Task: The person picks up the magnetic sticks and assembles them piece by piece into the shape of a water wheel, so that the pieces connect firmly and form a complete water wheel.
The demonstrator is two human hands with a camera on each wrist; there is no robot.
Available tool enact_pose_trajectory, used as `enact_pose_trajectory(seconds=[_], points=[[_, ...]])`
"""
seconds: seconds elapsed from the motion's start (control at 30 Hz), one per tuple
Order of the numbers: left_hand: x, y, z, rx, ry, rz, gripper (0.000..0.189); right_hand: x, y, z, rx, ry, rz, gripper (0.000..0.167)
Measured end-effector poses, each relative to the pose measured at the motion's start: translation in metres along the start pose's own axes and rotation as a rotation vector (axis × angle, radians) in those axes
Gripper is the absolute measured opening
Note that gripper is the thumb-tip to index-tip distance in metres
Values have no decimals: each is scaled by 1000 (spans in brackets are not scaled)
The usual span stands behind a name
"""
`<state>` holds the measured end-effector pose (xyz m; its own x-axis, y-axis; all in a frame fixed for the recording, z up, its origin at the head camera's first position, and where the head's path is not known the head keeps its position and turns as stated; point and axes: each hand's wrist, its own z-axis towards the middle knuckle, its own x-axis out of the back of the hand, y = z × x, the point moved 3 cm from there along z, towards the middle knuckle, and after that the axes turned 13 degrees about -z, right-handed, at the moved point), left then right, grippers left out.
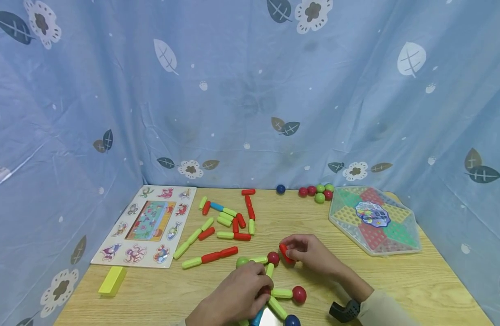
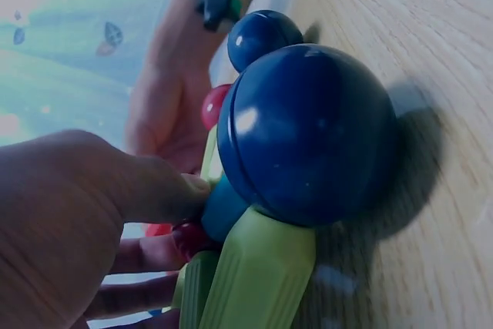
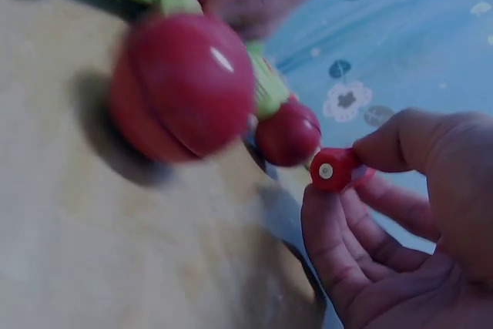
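My right hand (image 1: pixel 312 254) pinches a red magnetic rod (image 3: pixel 333 169) between thumb and fingers, just off the table and beside a dark red ball (image 1: pixel 273 258). My left hand (image 1: pixel 239 292) grips the middle of a ball-and-rod structure, at a dark red ball (image 2: pixel 189 241) that its fingers partly cover. From there spread light green rods (image 1: pixel 282 293) and a blue rod (image 2: pixel 220 207). Balls cap the outer ends: a red one (image 1: pixel 299 294), a dark blue one (image 1: pixel 292 320) and a green one (image 1: pixel 242 261). The structure's near side runs out of the head view.
Several loose red, green and blue rods (image 1: pixel 211 257) lie left of centre. At the back are a blue ball (image 1: pixel 280 189) and a red and green ball cluster (image 1: pixel 320 198). A picture puzzle board (image 1: pixel 111 253), yellow block (image 1: pixel 112 280) and hexagonal game board (image 1: pixel 372 215) flank them.
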<state>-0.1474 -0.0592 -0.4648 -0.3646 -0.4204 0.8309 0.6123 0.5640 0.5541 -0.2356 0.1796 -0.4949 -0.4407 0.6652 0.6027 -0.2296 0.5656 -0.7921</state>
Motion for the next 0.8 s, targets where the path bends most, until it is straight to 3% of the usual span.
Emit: enact_pose_trajectory(seconds=[0.27, 0.57, 0.8], points=[[1, -1, 0, 36, 22, 13, 10, -8, -2, -25, -9, -55, 39, 27], [-1, -1, 1, 19, 66, 12, 8, -11, -8, -27, -7, -44, -17, 21], [-1, 0, 4, 28, 11, 33, 15, -12, -11, -25, -13, -27, -53, 21]])
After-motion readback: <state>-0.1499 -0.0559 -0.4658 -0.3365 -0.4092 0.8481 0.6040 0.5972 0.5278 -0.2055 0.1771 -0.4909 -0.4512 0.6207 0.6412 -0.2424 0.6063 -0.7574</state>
